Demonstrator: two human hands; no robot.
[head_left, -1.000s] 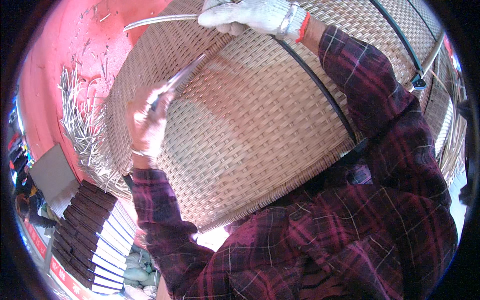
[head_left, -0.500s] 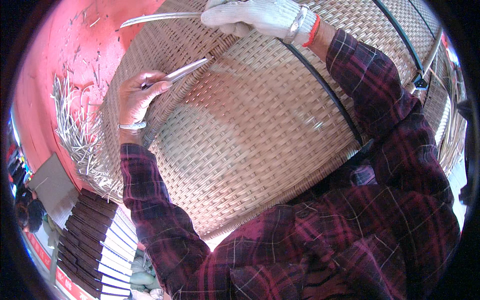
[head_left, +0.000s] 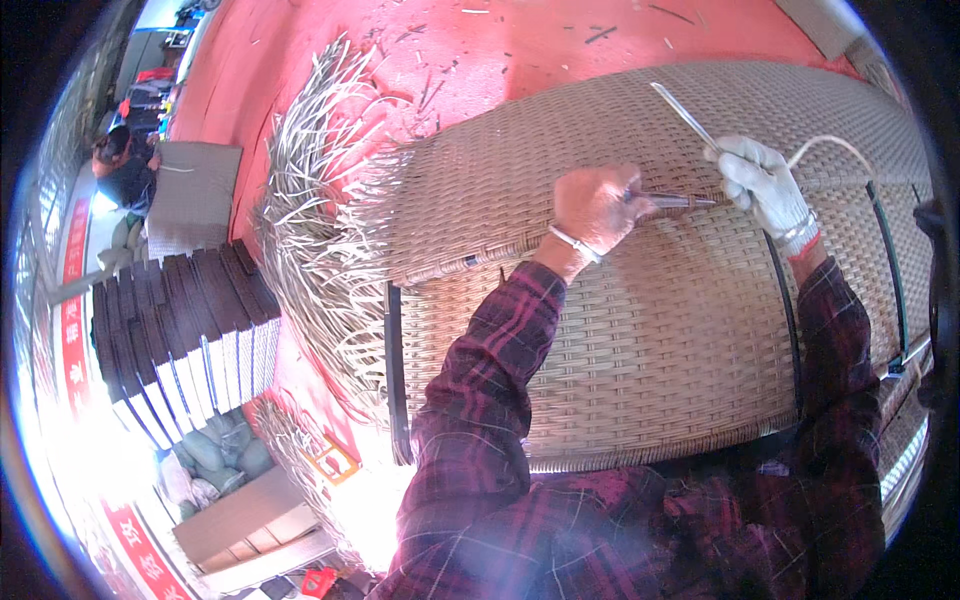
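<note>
1. Fingers first: the bare left hand [head_left: 592, 205] has its fingers curled tight around a slim metal tool [head_left: 668, 200], the tip poking out to the right and lying flat against the weave.
2. Over on the right, the right hand [head_left: 760, 180] wears a white glove, fingers closed in a pinch on a pale flat strand [head_left: 682, 113] that rises up and to the left from the fist; a second bit of the same pale strand loops off to the right of the glove.
3. Both hands sit close together, the tool tip just short of the gloved fingers, right on the seam where two woven surfaces meet.
4. The thing they work on is a big woven panel [head_left: 640, 340], beige wicker on a dark frame [head_left: 397, 370], filling the middle and right of the view, resting against the person's front.
5. At its left end a thick fringe of loose strand ends [head_left: 310, 220] fans out unwoven, spilling toward the red floor [head_left: 520, 45].
6. Red plaid sleeves run up from the near edge to each wrist; a pale band circles the left wrist.
7. Far left on the floor: a stack of dark slatted panels [head_left: 180, 340] standing on edge, and beyond it a grey woven cushion-like piece [head_left: 195, 195].
8. Another person [head_left: 125, 165] is crouched at the far left, well apart from the weaving.
9. Short offcuts lie scattered on the floor at the far side.
</note>
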